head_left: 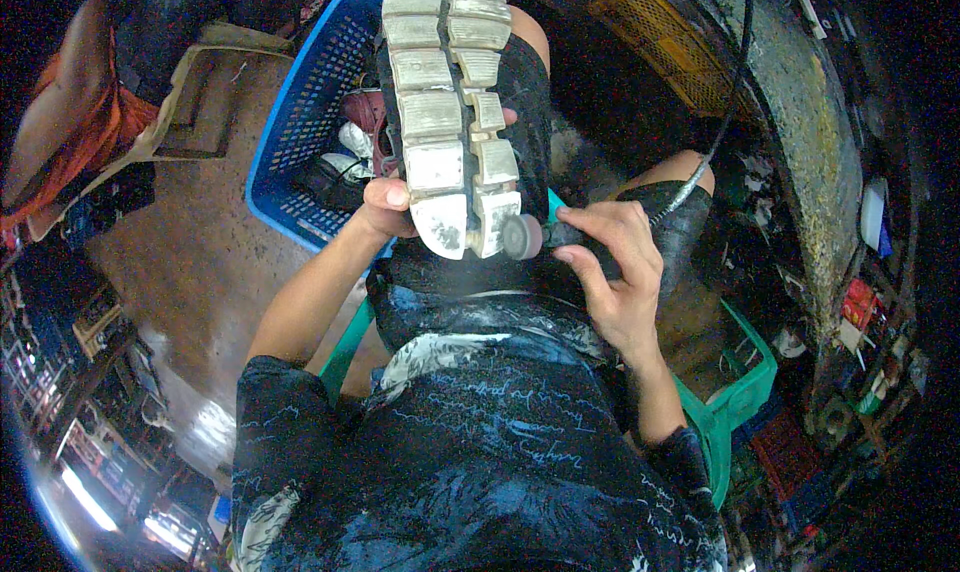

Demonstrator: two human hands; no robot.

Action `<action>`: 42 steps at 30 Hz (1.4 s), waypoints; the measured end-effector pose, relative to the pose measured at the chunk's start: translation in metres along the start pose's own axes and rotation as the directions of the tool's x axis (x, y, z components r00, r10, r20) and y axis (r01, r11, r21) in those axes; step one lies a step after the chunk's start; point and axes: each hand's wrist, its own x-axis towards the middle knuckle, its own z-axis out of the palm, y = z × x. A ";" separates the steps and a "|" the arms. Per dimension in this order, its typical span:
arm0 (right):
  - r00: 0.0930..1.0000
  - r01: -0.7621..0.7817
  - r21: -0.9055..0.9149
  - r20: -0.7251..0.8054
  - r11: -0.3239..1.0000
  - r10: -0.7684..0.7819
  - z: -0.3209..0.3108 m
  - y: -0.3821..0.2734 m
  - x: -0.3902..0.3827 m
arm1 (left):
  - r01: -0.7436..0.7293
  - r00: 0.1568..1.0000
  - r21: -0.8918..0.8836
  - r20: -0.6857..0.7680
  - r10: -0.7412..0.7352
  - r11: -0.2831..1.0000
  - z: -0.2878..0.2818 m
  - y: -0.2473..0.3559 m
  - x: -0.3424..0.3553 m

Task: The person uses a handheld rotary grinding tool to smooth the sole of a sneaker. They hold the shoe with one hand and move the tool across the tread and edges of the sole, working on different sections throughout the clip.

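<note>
A shoe [428,117] is held with its white, block-patterned sole facing up at me. My left hand [388,208] grips it at the left of its near end, thumb on the edge of the sole and the other fingers mostly hidden behind. My right hand [618,264] is closed round a rotary tool [522,237]. The tool's round grinding head is at the near right edge of the sole, touching or very close to it. From the tool a flexible shaft [688,184] runs up to the right. Dark smudges mark the sole's near blocks.
Beyond my left forearm stands a blue plastic basket [275,152] with several shoes [350,157] inside. A green plastic stool [735,387] is under me. At the far right are a yellow crate [665,37] and a worn, dusty surface [815,152]. An orange cloth [110,112] is at the left.
</note>
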 end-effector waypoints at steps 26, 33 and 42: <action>1.000 0.013 -0.021 -0.010 1.000 -0.014 0.001 -0.004 0.003 | 0.015 1.000 0.048 0.001 -0.015 0.999 0.003 0.002 0.000; 0.999 -0.011 -0.056 -0.038 0.998 0.009 -0.003 -0.005 -0.001 | 0.012 1.000 0.049 0.021 -0.013 0.999 0.000 0.003 -0.002; 0.998 -0.027 -0.079 -0.053 0.997 0.023 -0.004 0.001 0.008 | -0.003 1.000 0.052 0.007 0.002 0.999 0.000 -0.002 0.000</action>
